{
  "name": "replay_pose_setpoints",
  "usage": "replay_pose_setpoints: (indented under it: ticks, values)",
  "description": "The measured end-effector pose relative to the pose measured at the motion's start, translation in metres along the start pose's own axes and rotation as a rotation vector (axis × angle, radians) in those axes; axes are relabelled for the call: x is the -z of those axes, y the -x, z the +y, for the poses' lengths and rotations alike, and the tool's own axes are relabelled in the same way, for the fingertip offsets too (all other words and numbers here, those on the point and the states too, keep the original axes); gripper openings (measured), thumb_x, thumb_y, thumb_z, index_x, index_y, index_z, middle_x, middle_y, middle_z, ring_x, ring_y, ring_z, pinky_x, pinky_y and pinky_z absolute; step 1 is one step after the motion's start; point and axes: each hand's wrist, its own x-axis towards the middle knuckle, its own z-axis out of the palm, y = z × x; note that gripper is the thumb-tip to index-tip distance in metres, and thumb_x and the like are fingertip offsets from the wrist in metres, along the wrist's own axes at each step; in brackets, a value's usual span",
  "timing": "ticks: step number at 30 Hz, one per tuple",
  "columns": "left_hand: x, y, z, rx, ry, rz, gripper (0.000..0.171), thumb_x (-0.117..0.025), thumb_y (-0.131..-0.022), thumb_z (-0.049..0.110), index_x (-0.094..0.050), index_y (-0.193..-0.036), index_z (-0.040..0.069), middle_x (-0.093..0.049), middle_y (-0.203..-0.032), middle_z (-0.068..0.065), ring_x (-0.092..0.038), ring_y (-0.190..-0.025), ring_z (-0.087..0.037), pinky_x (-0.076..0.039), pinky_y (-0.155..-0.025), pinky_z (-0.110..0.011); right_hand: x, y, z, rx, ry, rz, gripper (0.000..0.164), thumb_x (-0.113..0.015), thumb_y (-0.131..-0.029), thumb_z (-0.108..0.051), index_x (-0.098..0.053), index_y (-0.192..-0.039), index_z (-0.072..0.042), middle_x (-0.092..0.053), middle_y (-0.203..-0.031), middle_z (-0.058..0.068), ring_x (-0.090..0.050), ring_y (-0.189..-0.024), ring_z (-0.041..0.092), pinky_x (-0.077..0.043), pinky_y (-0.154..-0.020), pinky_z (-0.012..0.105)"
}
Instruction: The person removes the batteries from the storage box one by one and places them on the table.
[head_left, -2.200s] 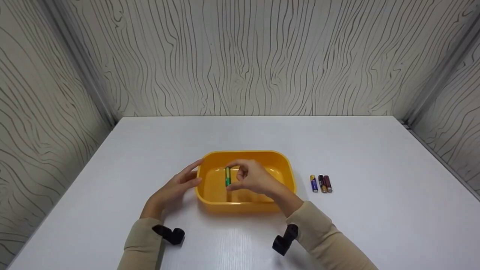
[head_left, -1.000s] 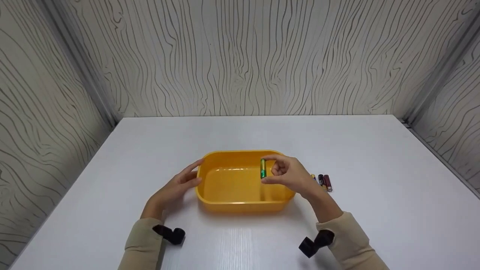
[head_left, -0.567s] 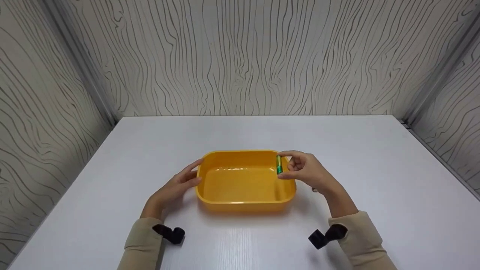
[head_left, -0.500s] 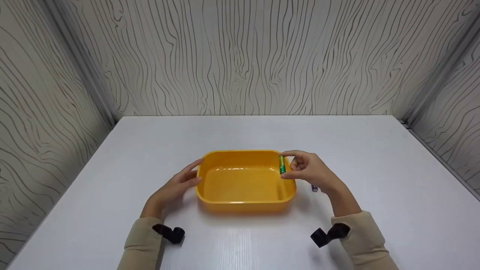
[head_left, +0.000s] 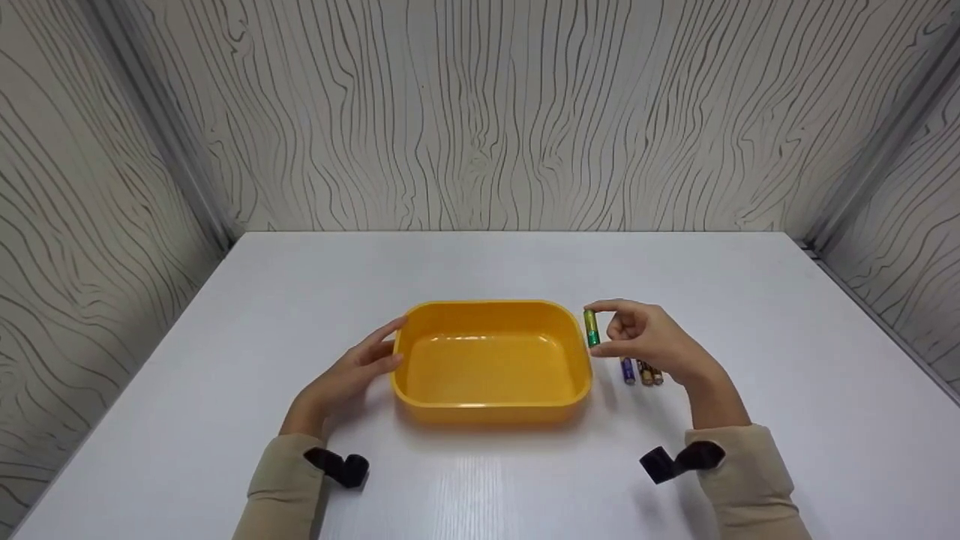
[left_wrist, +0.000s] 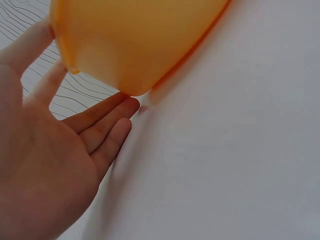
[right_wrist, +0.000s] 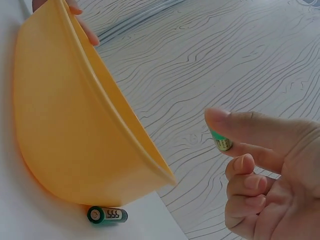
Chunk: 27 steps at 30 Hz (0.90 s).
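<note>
A yellow plastic basin stands on the white table. My left hand rests its straight fingertips against the basin's left rim; the left wrist view shows the palm facing the wall with the lower fingers below the rim. Between thumb and index finger, my right hand pinches a green-and-yellow battery by its ends, just outside the basin's right rim. The other right fingers are curled inward. In the right wrist view, the thumb hides much of that battery.
Below the right hand lie a blue battery, a black-and-gold battery and a partly hidden third battery. A green battery lies by the basin's base in the right wrist view. Patterned walls enclose the table.
My right hand has carried the green-and-yellow battery rightward, from above the basin's middle to beyond its right rim. My left hand and the basin have stayed put.
</note>
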Motion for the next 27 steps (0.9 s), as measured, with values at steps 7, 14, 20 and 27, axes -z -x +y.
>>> replay_pose_setpoints:
  ticks: [7,14,20,27]
  values:
    - [0.002,0.001,-0.001,-0.014,0.019,-0.013,0.061,-0.055,-0.097,0.035,-0.027,-0.151,0.035,-0.039,-0.153,-0.016,-0.035,-0.144,-0.035,-0.014,-0.12,-0.064,0.012,0.002,0.015,-0.012,0.001,-0.009,0.066,-0.079,-0.079,-0.018,-0.05,-0.136,-0.003,-0.048,-0.07,-0.01,-0.039,-0.058,0.001,-0.037,-0.052,0.015]
    - [0.002,0.001,-0.001,-0.004,0.015,-0.003,0.061,-0.055,-0.097,0.036,-0.027,-0.151,0.035,-0.04,-0.153,-0.016,-0.035,-0.144,-0.035,-0.013,-0.12,-0.064,0.027,0.005,0.031,-0.038,-0.001,0.0,0.068,-0.078,-0.079,-0.017,-0.047,-0.138,0.0,-0.048,-0.07,-0.011,-0.04,-0.059,0.002,-0.04,-0.056,0.017]
    - [0.0,0.0,-0.001,0.014,0.005,0.002,0.06,-0.056,-0.096,0.038,-0.029,-0.15,0.037,-0.04,-0.153,-0.015,-0.034,-0.144,-0.035,-0.013,-0.12,-0.065,0.037,0.009,0.041,-0.094,0.007,0.027,0.069,-0.076,-0.082,-0.019,-0.044,-0.141,0.0,-0.047,-0.07,-0.011,-0.04,-0.06,0.003,-0.039,-0.057,0.018]
    - [0.0,-0.001,-0.001,0.004,0.002,0.006,0.06,-0.055,-0.096,0.038,-0.029,-0.15,0.036,-0.04,-0.153,-0.016,-0.034,-0.144,-0.036,-0.014,-0.119,-0.066,0.046,0.012,0.06,-0.158,0.056,0.009,0.072,-0.077,-0.081,-0.024,-0.044,-0.141,-0.002,-0.048,-0.073,-0.01,-0.042,-0.064,0.003,-0.039,-0.058,0.018]
